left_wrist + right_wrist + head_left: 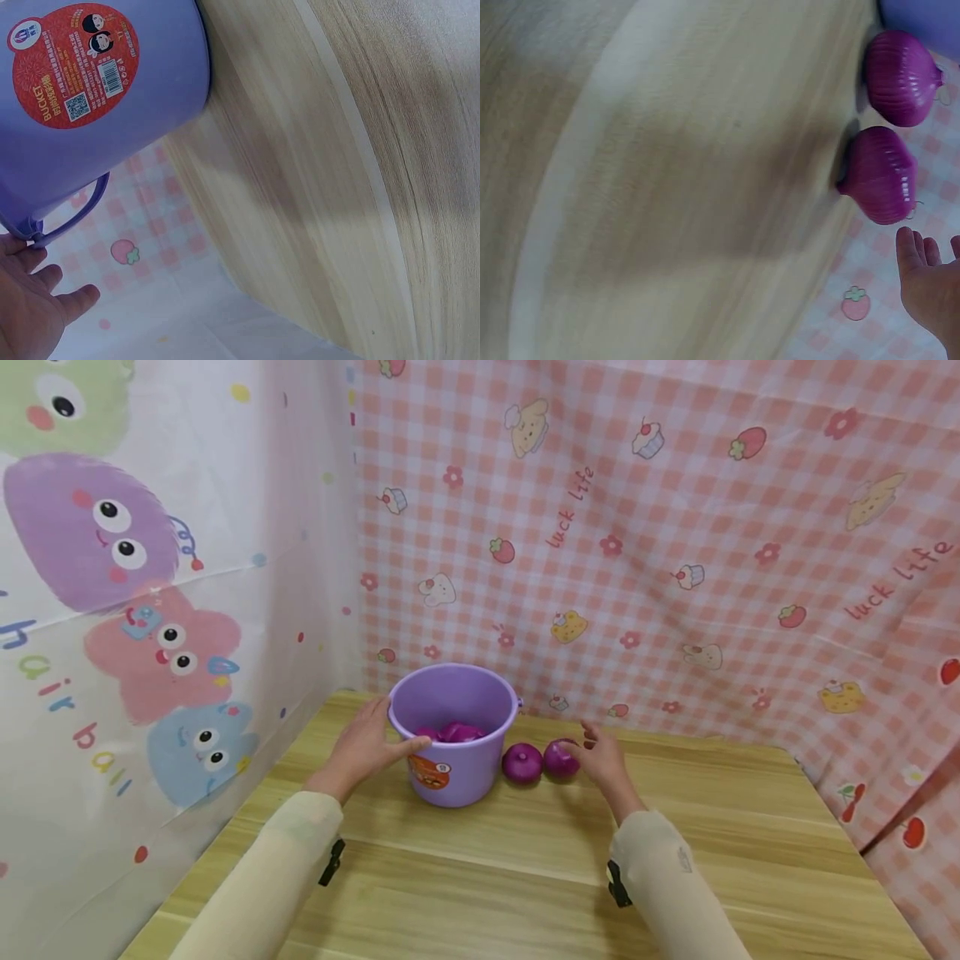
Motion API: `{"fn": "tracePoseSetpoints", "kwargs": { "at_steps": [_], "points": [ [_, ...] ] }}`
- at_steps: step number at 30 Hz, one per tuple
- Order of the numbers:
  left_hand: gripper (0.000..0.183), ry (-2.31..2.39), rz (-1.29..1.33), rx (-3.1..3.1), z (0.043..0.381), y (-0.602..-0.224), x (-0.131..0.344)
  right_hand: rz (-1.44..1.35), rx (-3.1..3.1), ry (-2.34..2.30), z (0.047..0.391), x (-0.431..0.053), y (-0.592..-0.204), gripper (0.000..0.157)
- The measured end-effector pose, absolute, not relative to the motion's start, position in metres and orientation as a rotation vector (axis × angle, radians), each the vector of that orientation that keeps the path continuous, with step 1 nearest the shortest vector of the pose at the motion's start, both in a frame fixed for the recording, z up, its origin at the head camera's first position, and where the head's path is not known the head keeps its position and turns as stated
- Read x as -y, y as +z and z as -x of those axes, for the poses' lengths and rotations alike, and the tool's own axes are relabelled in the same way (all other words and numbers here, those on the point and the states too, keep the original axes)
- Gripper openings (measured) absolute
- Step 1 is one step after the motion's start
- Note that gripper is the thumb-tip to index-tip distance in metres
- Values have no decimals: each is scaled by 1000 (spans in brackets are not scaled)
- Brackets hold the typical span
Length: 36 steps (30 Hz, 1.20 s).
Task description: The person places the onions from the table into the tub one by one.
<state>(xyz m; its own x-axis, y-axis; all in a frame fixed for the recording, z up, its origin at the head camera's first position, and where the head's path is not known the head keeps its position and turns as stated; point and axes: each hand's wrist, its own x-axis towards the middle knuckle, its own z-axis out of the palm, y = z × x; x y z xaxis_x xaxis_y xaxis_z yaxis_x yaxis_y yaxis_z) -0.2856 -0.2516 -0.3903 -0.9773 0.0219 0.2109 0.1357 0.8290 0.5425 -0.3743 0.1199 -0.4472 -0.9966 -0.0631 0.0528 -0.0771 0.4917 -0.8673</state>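
Observation:
A purple bucket (467, 774) stands upright on the table, and purple onions (461, 732) lie inside it. My left hand (366, 745) touches the left side of its rim, thumb stretched along the front; in the left wrist view the fingers of that hand (34, 304) look fairly straight beside the rim and the handle (79, 217). Right of the bucket sit two more purple onions, a nearer one (522, 764) and an outer one (559, 762). Beside the outer onion (880, 175) is my right hand (930, 289), fingers spread, holding nothing.
The wooden table (480, 877) runs back to a pink checked cloth (600, 568). On the left hangs a white cloth (285, 527) with cartoon figures. A red label (75, 66) is stuck on the bucket's front.

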Motion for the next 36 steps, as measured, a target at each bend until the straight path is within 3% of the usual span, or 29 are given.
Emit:
{"fn": "tracePoseSetpoints", "kwargs": {
  "at_steps": [36],
  "points": [
    [113, -862, 119, 2815, 285, -391, 254, -107, 2719, 1598, 383, -114, -488, 76]
  ]
}}
